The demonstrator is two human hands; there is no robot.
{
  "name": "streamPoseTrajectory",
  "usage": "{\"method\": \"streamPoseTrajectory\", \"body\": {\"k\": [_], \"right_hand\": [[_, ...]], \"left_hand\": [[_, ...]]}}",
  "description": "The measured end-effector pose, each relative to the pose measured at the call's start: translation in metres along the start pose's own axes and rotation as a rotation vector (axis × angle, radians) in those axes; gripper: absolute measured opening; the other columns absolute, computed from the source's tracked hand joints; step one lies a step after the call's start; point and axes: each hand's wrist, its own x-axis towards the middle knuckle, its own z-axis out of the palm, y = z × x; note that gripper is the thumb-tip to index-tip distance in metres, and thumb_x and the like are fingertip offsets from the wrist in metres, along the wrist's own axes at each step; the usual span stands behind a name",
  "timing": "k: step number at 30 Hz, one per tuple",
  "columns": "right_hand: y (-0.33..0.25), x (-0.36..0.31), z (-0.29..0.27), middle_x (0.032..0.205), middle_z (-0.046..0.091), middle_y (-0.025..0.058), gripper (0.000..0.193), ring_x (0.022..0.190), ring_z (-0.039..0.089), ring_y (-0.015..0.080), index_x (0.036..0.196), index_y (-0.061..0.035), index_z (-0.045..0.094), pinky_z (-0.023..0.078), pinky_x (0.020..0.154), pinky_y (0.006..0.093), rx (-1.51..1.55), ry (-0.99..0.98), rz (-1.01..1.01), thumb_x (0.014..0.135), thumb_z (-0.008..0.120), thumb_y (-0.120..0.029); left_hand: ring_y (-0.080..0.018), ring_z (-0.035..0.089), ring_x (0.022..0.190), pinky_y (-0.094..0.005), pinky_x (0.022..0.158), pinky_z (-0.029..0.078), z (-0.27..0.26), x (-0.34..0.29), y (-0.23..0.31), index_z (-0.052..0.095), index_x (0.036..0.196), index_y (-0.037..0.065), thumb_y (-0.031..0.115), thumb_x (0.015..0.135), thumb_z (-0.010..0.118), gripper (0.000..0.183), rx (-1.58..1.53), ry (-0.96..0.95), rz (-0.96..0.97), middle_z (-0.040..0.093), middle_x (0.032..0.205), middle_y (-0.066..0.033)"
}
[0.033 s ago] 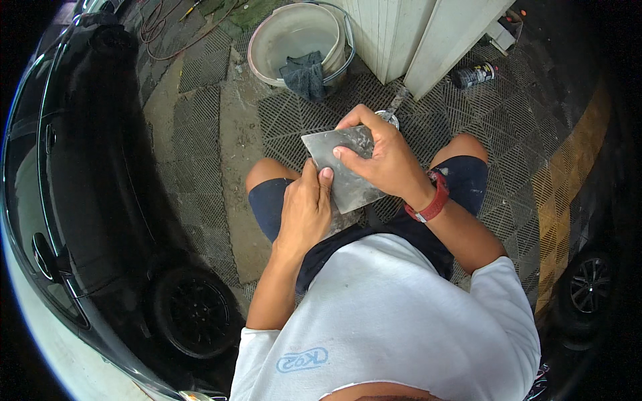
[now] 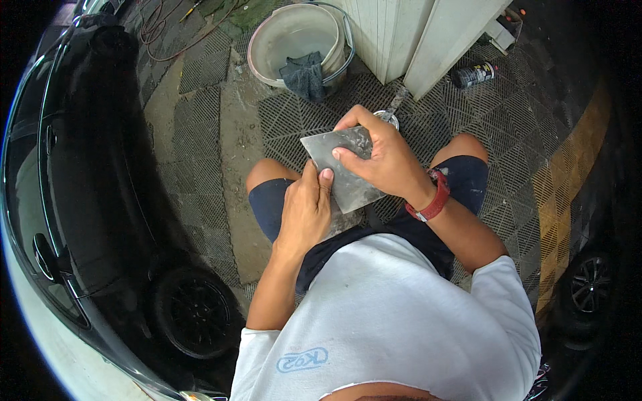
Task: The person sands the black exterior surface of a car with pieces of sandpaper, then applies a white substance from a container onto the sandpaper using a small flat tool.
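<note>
Over my lap I hold a thin, flat grey sheet (image 2: pixel 352 182), roughly rectangular, with pale smears on its face; its material I cannot tell. My left hand (image 2: pixel 305 212) pinches its left edge, the thumb on top and the fingers mostly hidden. From the right, my right hand (image 2: pixel 394 167) grips it with the thumb lying on the face and the bent index finger at the far edge. Just beyond my right hand, a small round container (image 2: pixel 390 119) is partly hidden. A smeared flat strip (image 2: pixel 399 99) reaches from it toward the white panels.
A pale bucket (image 2: pixel 261 50) of water stands ahead, a dark cloth (image 2: pixel 305 77) over its rim. White upright panels (image 2: pixel 384 33) rise beside it. A dark bottle (image 2: pixel 473 75) lies at far right. A black car (image 2: pixel 93 167) fills the left; another wheel (image 2: pixel 590 286) is at right.
</note>
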Motion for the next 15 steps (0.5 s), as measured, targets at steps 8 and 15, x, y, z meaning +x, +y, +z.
{"method": "streamPoseTrajectory", "body": {"k": [8,15], "right_hand": [[0.033,-0.002,0.003,0.097,0.069,0.0082,0.03,0.087,0.064,0.0114,0.115,-0.0014,0.062,0.052,0.076,0.0314,0.003,0.027,0.012,0.091,0.078,-0.01],[0.045,-0.019,0.026,0.103,0.069,0.0038,0.03,0.092,0.064,0.0097,0.115,-0.0029,0.063,0.056,0.081,0.0288,0.599,0.311,0.291,0.093,0.081,-0.012]], "left_hand": [[-0.0233,0.059,0.134,-0.0353,0.112,0.046,-0.014,0.009,-0.05,0.05,0.156,-0.001,0.037,0.116,0.048,0.055,-0.575,-0.316,-0.109,0.061,0.148,-0.0114],[-0.0356,0.043,0.153,-0.044,0.123,0.04,0.0,-0.02,-0.042,0.045,0.16,0.006,0.087,0.091,0.053,0.107,-1.684,-0.272,0.156,0.047,0.162,-0.017]]}}
